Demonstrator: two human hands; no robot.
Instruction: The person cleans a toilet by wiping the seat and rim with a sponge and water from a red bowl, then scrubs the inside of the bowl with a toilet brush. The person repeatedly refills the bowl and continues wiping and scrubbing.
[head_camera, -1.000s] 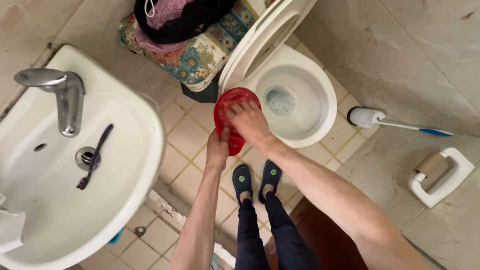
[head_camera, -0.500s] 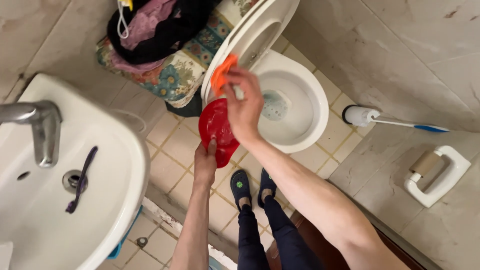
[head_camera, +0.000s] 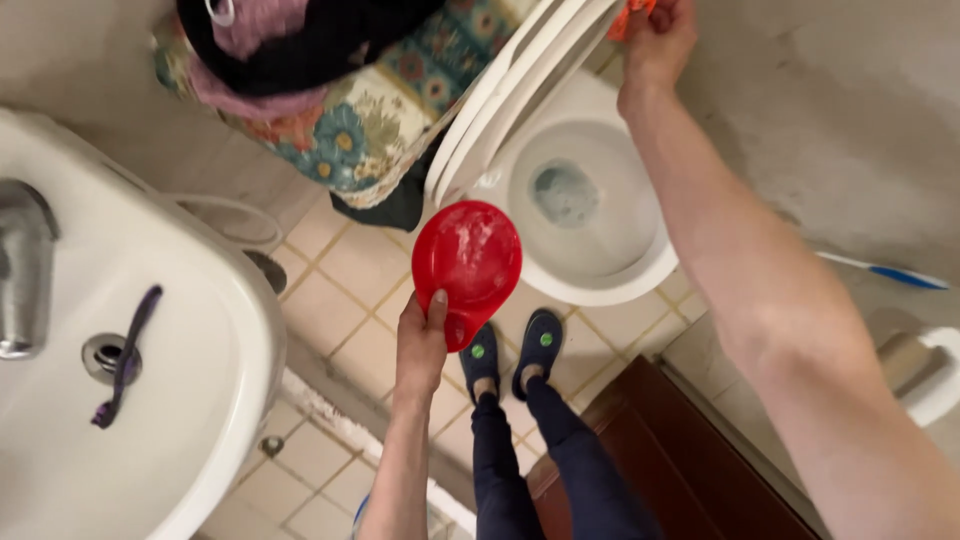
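Observation:
My left hand (head_camera: 420, 345) grips the near edge of a round red plastic bowl (head_camera: 468, 262), held above the tiled floor beside the open white toilet (head_camera: 590, 205). The bowl's inside shows white soapy streaks. My right hand (head_camera: 655, 35) is stretched far out over the back of the toilet at the top of the frame, closed around an orange cloth (head_camera: 622, 18) that is mostly cut off by the frame edge. The toilet lid (head_camera: 510, 95) stands raised.
A white sink (head_camera: 120, 340) with a chrome tap (head_camera: 22, 265) and a purple toothbrush (head_camera: 125, 355) fills the left. A floral bag (head_camera: 340, 120) with dark clothes sits behind. A blue-handled toilet brush (head_camera: 885, 270) and a paper holder (head_camera: 925, 370) lie right. My slippered feet (head_camera: 510, 355) stand below.
My right hand lifted the orange cloth out of the red bowl and carried it up past the toilet lid to the far top. The left hand kept the bowl.

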